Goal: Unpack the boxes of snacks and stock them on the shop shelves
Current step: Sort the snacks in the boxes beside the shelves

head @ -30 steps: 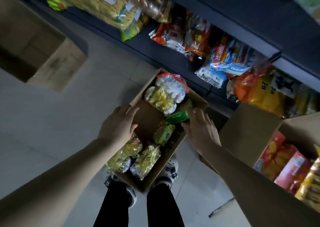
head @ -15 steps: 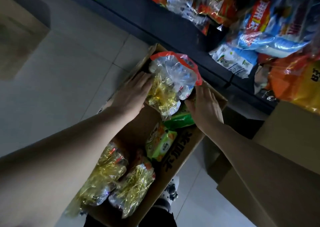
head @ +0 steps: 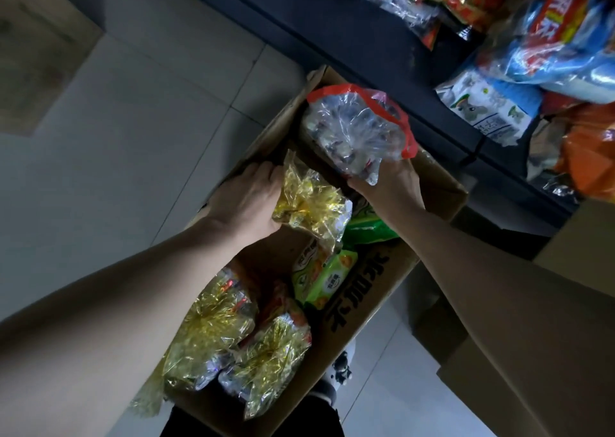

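While the left hand (head: 246, 200) grips a gold-wrapped bag (head: 309, 200), the right hand (head: 392, 183) clutches a red-trimmed clear bag (head: 356, 127) — both over the box (head: 372, 290).

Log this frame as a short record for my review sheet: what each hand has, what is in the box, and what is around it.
left hand: grips gold bag, at the box's far end
right hand: holds clear red-trimmed bag by its lower end
cardboard box: open, on the floor
in box: green packets mid-box; two more gold bags at the near end
shelf: dark, beyond the box, snack bags on it
stage: neither held bag shelved yet
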A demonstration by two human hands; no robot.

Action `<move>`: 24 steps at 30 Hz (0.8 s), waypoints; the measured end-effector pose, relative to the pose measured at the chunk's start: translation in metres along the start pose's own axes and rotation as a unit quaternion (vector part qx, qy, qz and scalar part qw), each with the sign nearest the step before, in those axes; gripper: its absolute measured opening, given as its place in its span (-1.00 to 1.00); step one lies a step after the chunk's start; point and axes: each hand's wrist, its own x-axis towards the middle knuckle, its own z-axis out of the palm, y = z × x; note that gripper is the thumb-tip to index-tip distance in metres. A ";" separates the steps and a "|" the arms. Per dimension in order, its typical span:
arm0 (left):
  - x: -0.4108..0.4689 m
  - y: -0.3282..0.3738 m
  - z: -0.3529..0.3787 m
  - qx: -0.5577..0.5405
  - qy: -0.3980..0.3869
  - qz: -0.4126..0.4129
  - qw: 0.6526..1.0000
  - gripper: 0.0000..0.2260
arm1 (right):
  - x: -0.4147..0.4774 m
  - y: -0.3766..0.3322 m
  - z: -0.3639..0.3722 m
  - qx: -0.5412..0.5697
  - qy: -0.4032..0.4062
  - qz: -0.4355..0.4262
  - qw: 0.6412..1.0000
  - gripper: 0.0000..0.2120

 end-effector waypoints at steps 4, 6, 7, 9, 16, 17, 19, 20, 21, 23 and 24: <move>-0.012 0.001 -0.011 -0.085 0.026 -0.022 0.996 -0.27 | 0.003 -0.012 -0.006 0.039 0.038 0.011 0.998 -0.63; -0.018 0.003 -0.023 -0.117 0.027 -0.039 0.992 -0.23 | -0.003 -0.018 -0.017 0.042 0.056 0.009 0.997 -0.59; -0.022 0.004 -0.031 -0.131 0.025 -0.051 0.990 -0.21 | -0.009 -0.021 -0.024 0.055 0.066 0.003 0.996 -0.54; -0.032 0.007 -0.051 -0.150 0.023 -0.074 0.986 -0.15 | -0.024 -0.028 -0.043 0.089 0.091 -0.003 0.992 -0.40; -0.074 0.021 -0.162 -0.177 0.019 -0.143 0.974 -0.41 | -0.100 -0.055 -0.140 0.143 0.144 0.073 0.976 -0.53; -0.081 0.024 -0.182 -0.187 0.022 -0.152 0.970 -0.43 | -0.115 -0.059 -0.156 0.146 0.148 0.087 0.974 -0.53; -0.096 0.030 -0.222 -0.196 0.034 -0.154 0.968 -0.49 | -0.147 -0.068 -0.190 0.151 0.158 0.099 0.971 -0.53; -0.104 0.033 -0.244 -0.200 0.041 -0.150 0.967 -0.51 | -0.164 -0.074 -0.207 0.152 0.164 0.097 0.970 -0.53; -0.113 0.037 -0.267 -0.204 0.048 -0.147 0.967 -0.53 | -0.182 -0.080 -0.224 0.152 0.172 0.091 0.969 -0.54; -0.131 0.044 -0.314 -0.207 0.066 -0.131 0.967 -0.56 | -0.218 -0.092 -0.257 0.152 0.188 0.083 0.967 -0.55; -0.142 0.048 -0.337 -0.207 0.076 -0.118 0.968 -0.56 | -0.236 -0.098 -0.273 0.156 0.197 0.080 0.965 -0.56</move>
